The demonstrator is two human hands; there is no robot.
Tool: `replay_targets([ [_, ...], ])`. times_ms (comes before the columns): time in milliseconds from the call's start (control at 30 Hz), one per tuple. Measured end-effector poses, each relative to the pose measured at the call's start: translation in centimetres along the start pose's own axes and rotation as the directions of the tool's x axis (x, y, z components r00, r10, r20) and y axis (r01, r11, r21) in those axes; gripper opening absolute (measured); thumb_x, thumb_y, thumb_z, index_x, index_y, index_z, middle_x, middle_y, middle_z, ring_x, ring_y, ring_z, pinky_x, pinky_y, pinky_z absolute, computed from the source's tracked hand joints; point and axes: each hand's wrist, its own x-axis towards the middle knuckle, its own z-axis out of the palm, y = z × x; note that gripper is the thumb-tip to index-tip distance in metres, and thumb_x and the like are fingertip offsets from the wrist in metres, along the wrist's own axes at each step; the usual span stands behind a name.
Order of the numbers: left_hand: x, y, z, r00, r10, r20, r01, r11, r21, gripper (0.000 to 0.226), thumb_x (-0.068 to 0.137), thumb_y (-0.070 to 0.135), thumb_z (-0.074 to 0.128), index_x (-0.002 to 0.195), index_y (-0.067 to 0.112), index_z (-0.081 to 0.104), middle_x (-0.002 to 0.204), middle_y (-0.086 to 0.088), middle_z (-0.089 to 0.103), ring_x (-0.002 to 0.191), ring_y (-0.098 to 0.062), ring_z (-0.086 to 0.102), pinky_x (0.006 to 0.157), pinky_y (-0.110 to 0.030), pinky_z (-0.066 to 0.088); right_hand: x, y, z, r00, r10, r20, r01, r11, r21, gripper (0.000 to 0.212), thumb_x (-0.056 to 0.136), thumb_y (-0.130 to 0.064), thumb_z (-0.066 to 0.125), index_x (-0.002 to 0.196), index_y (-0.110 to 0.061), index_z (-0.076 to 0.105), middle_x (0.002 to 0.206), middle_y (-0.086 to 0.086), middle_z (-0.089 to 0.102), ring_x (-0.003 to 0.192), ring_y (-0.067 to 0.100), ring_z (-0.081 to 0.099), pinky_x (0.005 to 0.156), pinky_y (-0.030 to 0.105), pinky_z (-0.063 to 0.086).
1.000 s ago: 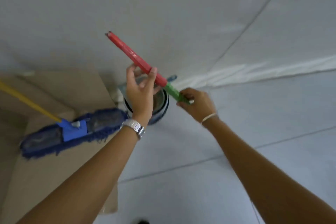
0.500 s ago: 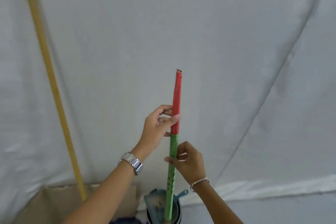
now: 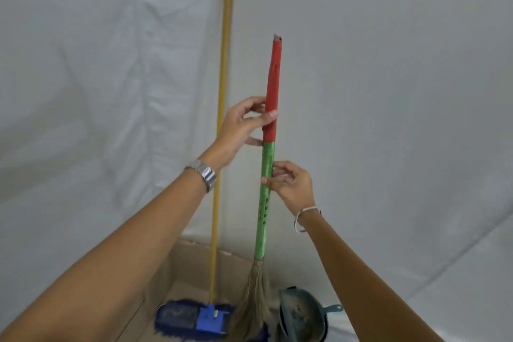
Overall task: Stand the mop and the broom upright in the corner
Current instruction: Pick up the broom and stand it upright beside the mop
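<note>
Where the two sheeted walls meet: the corner, draped in white cloth (image 3: 111,91), with cardboard (image 3: 180,272) on the floor.
Broom (image 3: 266,197): stands near-vertical, its long axis running floor to ceiling, red upper part pointing up with a slight lean to the right, green lower part below, straw bristles splayed at the floor.
Mop (image 3: 220,133): yellow handle upright just left of the broom, top end against the cloth; blue head flat on the cardboard, touching the bristles.
Left hand (image 3: 241,126): fingers and thumb pinch the red part from the left.
Right hand (image 3: 291,182): fingertips lightly pinch the green part lower down, from the right.
Dustpan (image 3: 302,316): blue-grey, just right of the bristles.
Wrists: metal watch (image 3: 204,173) on the left, thin bangle (image 3: 304,216) on the right.
</note>
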Motion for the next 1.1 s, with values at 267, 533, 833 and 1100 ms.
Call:
replay_targets([
  [267, 3.6, -2.4, -13.5, 0.996, -0.082, 0.037, 0.081, 0.997, 0.017, 0.023, 0.085, 0.015, 0.066, 0.107, 0.017, 0.060, 0.091, 0.003, 0.053, 0.083, -0.009, 0.064, 0.064, -0.048, 0.060, 3.4, 1.3, 13.1, 0.999, -0.024, -0.046, 0.025, 0.999, 0.023, 0.035, 0.067, -0.002, 0.080, 0.099, -0.005, 0.067, 0.074, -0.002, 0.062, 0.065, 0.004, 0.062, 0.067, 0.014, 0.054],
  [533, 6.8, -8.9, -23.0, 0.971, -0.219, 0.096, 0.215, 0.975, 0.053, 0.028, 0.085, 0.014, 0.066, 0.112, 0.013, 0.059, 0.096, -0.001, 0.055, 0.092, -0.016, 0.066, 0.065, -0.043, 0.061, 6.5, 6.0, 23.8, 0.990, 0.116, -0.080, -0.113, 0.993, 0.033, 0.032, 0.063, 0.002, 0.081, 0.081, -0.021, 0.069, 0.070, 0.006, 0.067, 0.067, 0.024, 0.063, 0.075, 0.047, 0.058],
  [833, 9.8, -19.5, -32.9, 0.945, -0.325, -0.016, 0.326, 0.945, 0.030, 0.029, 0.084, 0.012, 0.065, 0.112, 0.015, 0.062, 0.105, -0.003, 0.061, 0.094, -0.018, 0.067, 0.066, -0.041, 0.061, 11.6, 14.2, 34.8, 0.976, 0.219, -0.012, -0.219, 0.975, 0.028, 0.036, 0.062, -0.001, 0.082, 0.074, -0.031, 0.066, 0.066, -0.002, 0.068, 0.064, 0.019, 0.065, 0.073, 0.040, 0.058],
  [1100, 11.5, -30.4, -37.5, 0.912, -0.384, -0.142, 0.388, 0.922, -0.003, 0.036, 0.080, 0.010, 0.069, 0.115, 0.010, 0.061, 0.102, -0.002, 0.063, 0.091, -0.020, 0.068, 0.068, -0.040, 0.061, 16.1, 24.3, 41.3, 0.970, 0.243, 0.012, -0.242, 0.970, -0.031, 0.029, 0.065, 0.000, 0.079, 0.079, -0.023, 0.068, 0.072, -0.002, 0.070, 0.068, 0.015, 0.067, 0.071, 0.024, 0.057],
])
